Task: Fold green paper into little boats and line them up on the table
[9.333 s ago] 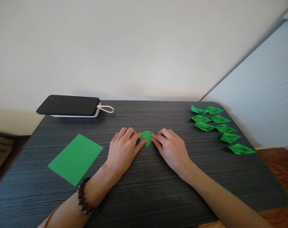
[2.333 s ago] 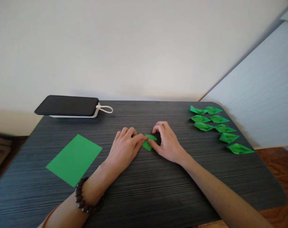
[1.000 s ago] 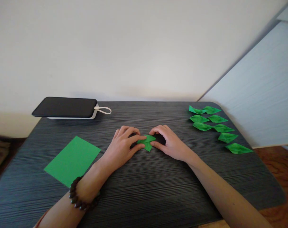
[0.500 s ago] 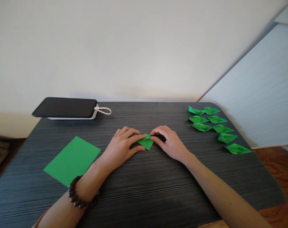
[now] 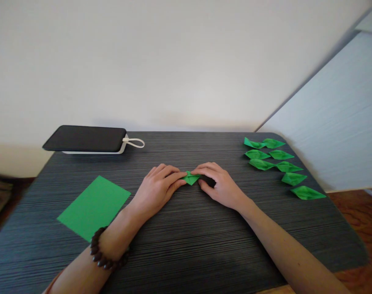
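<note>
Between my hands, at the middle of the dark table, is a small folded piece of green paper (image 5: 191, 179) with a point facing me. My left hand (image 5: 158, 185) pinches its left side between thumb and fingers. On the opposite side, my right hand (image 5: 217, 182) has its fingertips on the paper's upper right edge, the thumb bent just below. Parts of the paper lie hidden under the fingertips. A flat sheet of green paper (image 5: 92, 206) rests beside my left forearm, which wears a dark beaded bracelet (image 5: 101, 255).
Several folded green paper pieces (image 5: 291, 178) lie in rows at the table's right side. A black phone-like slab (image 5: 84, 138) sits on a white block at the back left, with a white cable loop (image 5: 135, 143). A wall stands behind the table (image 5: 186, 245).
The folded paper's lower point has come up, so the piece looks shorter. My left thumb has moved up towards the fingers, and my right fingers and thumb have shifted slightly.
</note>
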`<state>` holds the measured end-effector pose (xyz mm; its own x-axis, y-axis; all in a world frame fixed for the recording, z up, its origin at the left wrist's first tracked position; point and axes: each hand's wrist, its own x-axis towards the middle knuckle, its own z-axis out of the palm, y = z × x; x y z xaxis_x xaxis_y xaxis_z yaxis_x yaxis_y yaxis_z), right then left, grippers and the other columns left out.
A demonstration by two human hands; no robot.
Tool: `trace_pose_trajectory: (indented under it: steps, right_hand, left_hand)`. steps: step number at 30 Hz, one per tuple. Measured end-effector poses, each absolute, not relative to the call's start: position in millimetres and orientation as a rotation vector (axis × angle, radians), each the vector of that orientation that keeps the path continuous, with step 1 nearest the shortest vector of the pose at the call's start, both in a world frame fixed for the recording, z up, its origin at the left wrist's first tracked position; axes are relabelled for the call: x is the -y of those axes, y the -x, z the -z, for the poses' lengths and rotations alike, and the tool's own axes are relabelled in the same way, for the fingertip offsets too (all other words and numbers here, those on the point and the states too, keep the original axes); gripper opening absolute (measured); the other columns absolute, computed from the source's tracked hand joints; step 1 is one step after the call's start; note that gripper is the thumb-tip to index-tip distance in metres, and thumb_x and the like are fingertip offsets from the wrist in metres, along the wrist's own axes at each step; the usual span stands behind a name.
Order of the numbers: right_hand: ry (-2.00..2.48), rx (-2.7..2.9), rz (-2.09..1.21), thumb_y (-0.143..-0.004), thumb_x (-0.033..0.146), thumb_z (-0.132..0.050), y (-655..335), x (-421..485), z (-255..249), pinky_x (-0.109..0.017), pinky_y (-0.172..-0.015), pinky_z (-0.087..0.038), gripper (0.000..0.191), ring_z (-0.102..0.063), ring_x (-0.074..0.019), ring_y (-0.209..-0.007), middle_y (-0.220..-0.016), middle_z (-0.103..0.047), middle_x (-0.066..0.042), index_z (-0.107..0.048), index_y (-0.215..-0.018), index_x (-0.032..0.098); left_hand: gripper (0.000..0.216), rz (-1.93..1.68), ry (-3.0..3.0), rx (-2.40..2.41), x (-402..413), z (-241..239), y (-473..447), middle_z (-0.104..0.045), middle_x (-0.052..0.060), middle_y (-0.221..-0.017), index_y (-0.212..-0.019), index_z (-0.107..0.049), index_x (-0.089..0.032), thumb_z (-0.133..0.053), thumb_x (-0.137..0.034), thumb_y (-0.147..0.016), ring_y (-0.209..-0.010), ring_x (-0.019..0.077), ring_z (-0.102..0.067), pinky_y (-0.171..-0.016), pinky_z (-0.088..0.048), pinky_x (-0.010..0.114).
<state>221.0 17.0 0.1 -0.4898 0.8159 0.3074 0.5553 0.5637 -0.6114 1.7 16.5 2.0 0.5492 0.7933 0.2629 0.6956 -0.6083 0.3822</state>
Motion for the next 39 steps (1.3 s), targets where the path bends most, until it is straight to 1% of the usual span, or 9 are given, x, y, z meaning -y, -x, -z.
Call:
trace_pose_trajectory:
  steps: [3,7,12,19,22,28,31,33,39]
  right_hand:
    - [1.107,2.206,-0.576,-0.082,0.01,-0.054,-220,-17,1,-0.036,-0.088,-0.045,0.025,-0.056,-0.0177,-0.095,-0.1,-0.062,-0.005,-0.062,-0.103,0.021]
    - [1.109,2.197,-0.555,-0.085,0.014,-0.054,-219,-17,1,-0.036,-0.085,-0.046,0.02,-0.057,-0.0177,-0.093,-0.098,-0.063,-0.005,-0.063,-0.101,0.022]
    - [1.075,2.2,-0.578,-0.088,0.022,-0.055,-218,-17,-1,-0.033,-0.082,-0.046,0.016,-0.059,-0.0163,-0.087,-0.094,-0.068,-0.002,-0.065,-0.099,0.022]
    - [1.062,2.171,-0.614,-0.089,0.023,-0.052,-217,-14,-2,-0.033,-0.081,-0.046,0.017,-0.06,-0.0161,-0.086,-0.094,-0.068,-0.003,-0.066,-0.1,0.023]
    - [1.068,2.126,-0.659,-0.09,0.024,-0.05,-217,-13,-2,-0.033,-0.08,-0.047,0.018,-0.06,-0.0167,-0.086,-0.093,-0.067,-0.004,-0.066,-0.098,0.023]
    - [1.1,2.089,-0.712,-0.09,0.025,-0.05,-216,-12,-4,-0.03,-0.077,-0.047,0.015,-0.059,-0.0155,-0.082,-0.087,-0.066,-0.003,-0.065,-0.093,0.021]
    - [1.106,2.08,-0.741,-0.09,0.024,-0.049,-214,-11,-6,-0.028,-0.074,-0.046,0.015,-0.059,-0.0142,-0.078,-0.084,-0.066,-0.003,-0.064,-0.091,0.02]
    - [1.112,2.078,-0.764,-0.09,0.023,-0.049,-213,-11,-8,-0.027,-0.072,-0.045,0.016,-0.059,-0.0138,-0.076,-0.082,-0.065,-0.002,-0.064,-0.089,0.019]
    - [1.167,1.995,-0.854,-0.089,0.028,-0.052,-212,-10,-8,-0.026,-0.068,-0.045,0.017,-0.06,-0.0134,-0.072,-0.082,-0.068,-0.001,-0.066,-0.089,0.019]
  left_hand:
    - [0.03,-0.592,-2.566,-1.236,-15,-3,-2,-0.062,0.005,-0.104,-0.113,-0.061,-0.023,-0.045,-0.036,-0.091,-0.094,0.0205,-0.052,-0.084,-0.043,0.038]
    - [0.036,-0.586,-2.593,-1.229,-14,-3,-3,-0.061,0.006,-0.107,-0.113,-0.061,-0.023,-0.053,-0.044,-0.085,-0.096,0.0228,-0.052,-0.086,-0.042,0.04]
    - [0.023,-0.605,-2.586,-1.234,-16,-1,-1,-0.062,0.005,-0.104,-0.105,-0.064,-0.022,-0.047,-0.029,-0.091,-0.094,0.0207,-0.053,-0.085,-0.043,0.038]
    - [0.023,-0.723,-2.447,-1.182,-17,0,-2,-0.066,0.004,-0.102,-0.107,-0.064,-0.021,-0.049,-0.027,-0.09,-0.093,0.0199,-0.056,-0.086,-0.044,0.038]
    - [0.024,-0.771,-2.255,-1.147,-15,-2,-5,-0.069,0.002,-0.098,-0.108,-0.064,-0.023,-0.049,-0.028,-0.09,-0.087,0.0179,-0.06,-0.081,-0.046,0.034]
    - [0.021,-0.681,-2.016,-1.224,-14,-11,-7,-0.071,-0.001,-0.088,-0.095,-0.069,-0.024,-0.051,-0.033,-0.088,-0.079,0.0166,-0.062,-0.073,-0.047,0.029]
    - [0.027,-0.642,-2.009,-1.215,-15,-15,-5,-0.069,-0.003,-0.073,-0.076,-0.069,-0.022,-0.049,-0.035,-0.089,-0.071,0.0153,-0.061,-0.069,-0.044,0.028]
    - [0.034,-0.628,-2.001,-1.203,-16,-16,-4,-0.068,-0.003,-0.068,-0.068,-0.066,-0.02,-0.046,-0.036,-0.09,-0.069,0.0148,-0.06,-0.069,-0.043,0.028]
    - [0.035,-0.643,-1.893,-1.196,-16,-15,-3,-0.068,-0.001,-0.069,-0.07,-0.067,-0.019,-0.045,-0.039,-0.09,-0.069,0.0149,-0.062,-0.068,-0.045,0.027]
